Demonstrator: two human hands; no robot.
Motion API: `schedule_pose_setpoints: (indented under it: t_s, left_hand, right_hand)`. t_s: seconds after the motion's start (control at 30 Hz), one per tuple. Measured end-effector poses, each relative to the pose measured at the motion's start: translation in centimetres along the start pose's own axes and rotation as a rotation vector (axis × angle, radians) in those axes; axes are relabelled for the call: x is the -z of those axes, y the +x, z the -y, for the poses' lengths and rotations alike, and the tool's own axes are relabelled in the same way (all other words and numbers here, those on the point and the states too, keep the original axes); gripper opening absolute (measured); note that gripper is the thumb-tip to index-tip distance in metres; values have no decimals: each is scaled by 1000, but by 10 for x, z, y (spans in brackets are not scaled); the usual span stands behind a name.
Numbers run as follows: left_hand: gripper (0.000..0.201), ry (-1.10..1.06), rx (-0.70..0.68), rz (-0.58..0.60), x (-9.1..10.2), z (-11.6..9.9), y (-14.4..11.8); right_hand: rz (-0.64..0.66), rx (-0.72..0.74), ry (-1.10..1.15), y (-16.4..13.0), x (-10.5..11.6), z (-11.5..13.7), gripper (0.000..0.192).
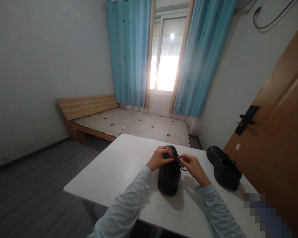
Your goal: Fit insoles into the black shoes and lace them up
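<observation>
Nearest the camera, two pale blue sleeves run forward over the white worktop [109,172]. The left hand [159,158] and the right hand [192,167] meet over a black shoe [169,178], which stands upright near the worktop's middle, toe pointing away from the person. Both hands work at the laces [175,160] on top of the shoe. The left fingers are closed on a lace at the tongue. The right fingers are pinched together on a lace end, with a loose strand trailing down beside the shoe's right flank.

A second black shoe [223,167] sits well apart to the right, near the worktop's edge, untouched.

Risk, as judged: the pinch on the thin lace is slight, so a slip could let the lace slacken. A hard pull could also drag or tip the shoe, since nothing else steadies it. The second shoe's place near the edge leaves it open to a knock from the right elbow.

Beyond lie a low bed [139,124], blue curtains [129,53], a bright window [165,59] and a wooden door [280,132].
</observation>
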State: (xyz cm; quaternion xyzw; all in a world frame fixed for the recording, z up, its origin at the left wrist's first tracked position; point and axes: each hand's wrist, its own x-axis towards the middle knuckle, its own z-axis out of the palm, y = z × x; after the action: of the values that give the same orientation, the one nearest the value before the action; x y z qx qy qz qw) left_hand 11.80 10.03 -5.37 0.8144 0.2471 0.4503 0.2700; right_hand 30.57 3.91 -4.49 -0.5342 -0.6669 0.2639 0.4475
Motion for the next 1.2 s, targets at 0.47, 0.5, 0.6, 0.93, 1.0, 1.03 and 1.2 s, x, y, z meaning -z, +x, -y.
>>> schedule_pose_setpoints:
  t_s: [0.47, 0.5, 0.6, 0.93, 1.0, 1.03, 1.2]
  left_hand:
    - [29, -397, 181, -72, 1, -1, 2]
    - [31, -419, 185, -80, 2, -1, 3]
    - [32, -430, 214, -109, 3, -1, 3]
    - [18, 47, 12, -91, 2, -5, -2]
    - [15, 93, 3, -96, 2, -4, -2]
    - [14, 115, 5, -97, 2, -4, -1]
    - [13, 280, 32, -143, 2, -4, -1]
  right_hand:
    - [-40, 119, -87, -4, -10, 3, 19]
    - [-31, 127, -93, -5, -10, 2, 20]
    - [-16, 157, -127, -5, -12, 2, 20]
    - [-20, 275, -292, -5, -16, 4, 21]
    - [-19, 295, -317, -5, -17, 5, 21]
    - [-17, 300, -323, -5, -17, 5, 20]
    - [-7, 289, -307, -6, -16, 8, 21]
